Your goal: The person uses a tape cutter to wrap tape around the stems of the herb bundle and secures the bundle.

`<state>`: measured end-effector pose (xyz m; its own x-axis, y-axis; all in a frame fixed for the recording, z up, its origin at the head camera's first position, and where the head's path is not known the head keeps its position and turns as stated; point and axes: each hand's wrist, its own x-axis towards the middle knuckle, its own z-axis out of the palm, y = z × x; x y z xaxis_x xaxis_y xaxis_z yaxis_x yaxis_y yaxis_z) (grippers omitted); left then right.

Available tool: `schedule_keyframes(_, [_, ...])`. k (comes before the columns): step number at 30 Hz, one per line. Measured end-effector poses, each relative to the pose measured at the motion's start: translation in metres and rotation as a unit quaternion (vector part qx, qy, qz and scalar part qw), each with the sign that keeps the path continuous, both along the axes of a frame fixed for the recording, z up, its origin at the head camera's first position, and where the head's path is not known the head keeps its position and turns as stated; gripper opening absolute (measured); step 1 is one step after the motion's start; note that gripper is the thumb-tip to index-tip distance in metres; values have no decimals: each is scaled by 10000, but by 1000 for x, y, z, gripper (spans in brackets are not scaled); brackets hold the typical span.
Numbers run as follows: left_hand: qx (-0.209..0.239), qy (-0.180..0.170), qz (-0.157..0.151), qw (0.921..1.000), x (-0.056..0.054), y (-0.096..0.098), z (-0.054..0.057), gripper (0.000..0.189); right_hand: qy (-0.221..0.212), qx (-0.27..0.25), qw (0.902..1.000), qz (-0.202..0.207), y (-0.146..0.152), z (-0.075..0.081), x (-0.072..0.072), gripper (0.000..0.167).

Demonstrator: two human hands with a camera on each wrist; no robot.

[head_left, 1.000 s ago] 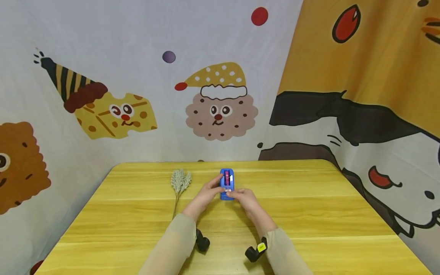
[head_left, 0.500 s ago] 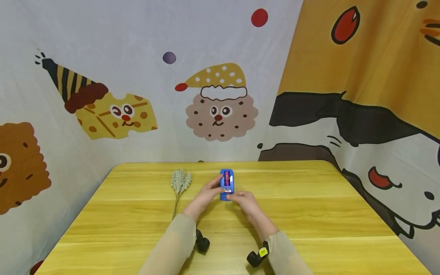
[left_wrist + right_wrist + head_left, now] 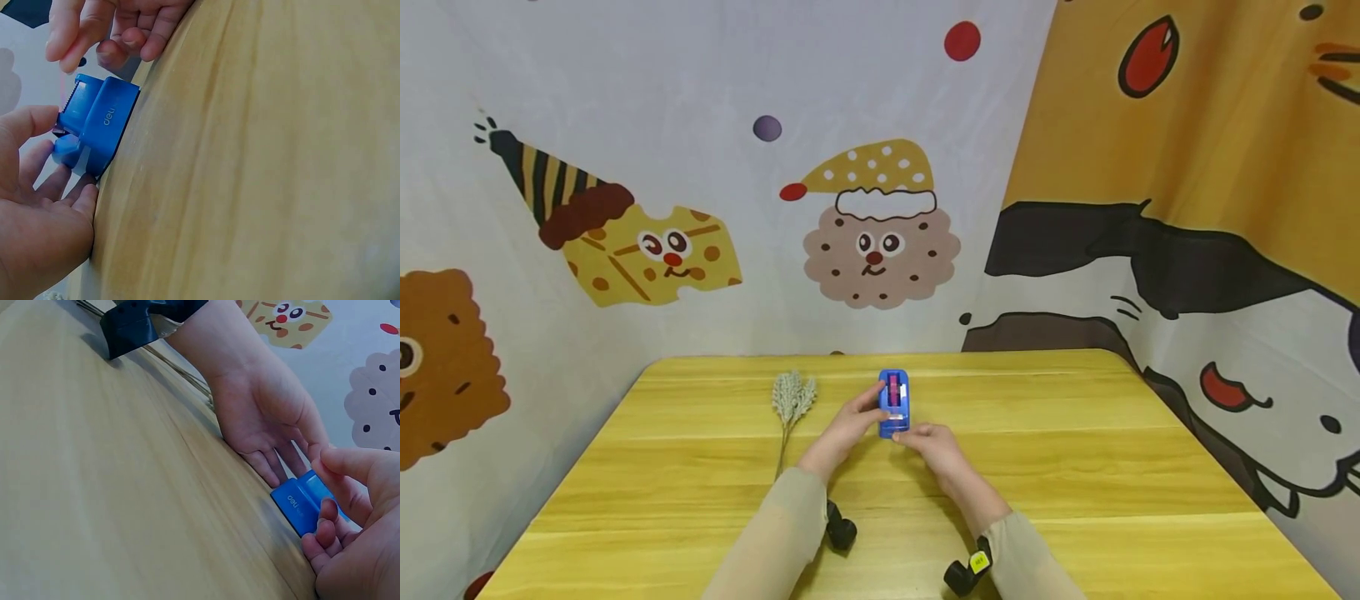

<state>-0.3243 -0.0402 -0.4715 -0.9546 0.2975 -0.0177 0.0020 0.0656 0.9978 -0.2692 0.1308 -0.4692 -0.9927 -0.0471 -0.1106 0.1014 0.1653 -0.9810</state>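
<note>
A blue tape dispenser with a pink roll core stands near the far middle of the table. My left hand grips its left side; in the left wrist view the thumb is beside the toothed cutter of the dispenser, the other fingers along the lower side. My right hand is just off the near end, thumb and index finger pinched together, other fingers curled in the right wrist view. The clear tape between those fingertips barely shows. Lettering on the dispenser faces the person.
A pale dried-flower sprig lies left of the left forearm, its stems running under the sleeve. Black wrist cameras are strapped to both wrists. A printed cartoon cloth hangs behind the wooden table.
My right hand has drawn back slightly toward the person, from over the dispenser's near end to just off it. The left hand keeps its hold and the dispenser stays put.
</note>
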Motion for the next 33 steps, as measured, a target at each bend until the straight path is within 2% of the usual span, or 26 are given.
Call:
schedule_keyframes(19, [16, -78, 86, 9999, -4, -3, -6, 61, 89, 4, 10000, 46, -2, -7, 12, 28])
schedule_keyframes(33, [54, -63, 0, 10000, 0, 0, 0, 62, 252, -165, 9995, 12, 0, -3, 17, 21])
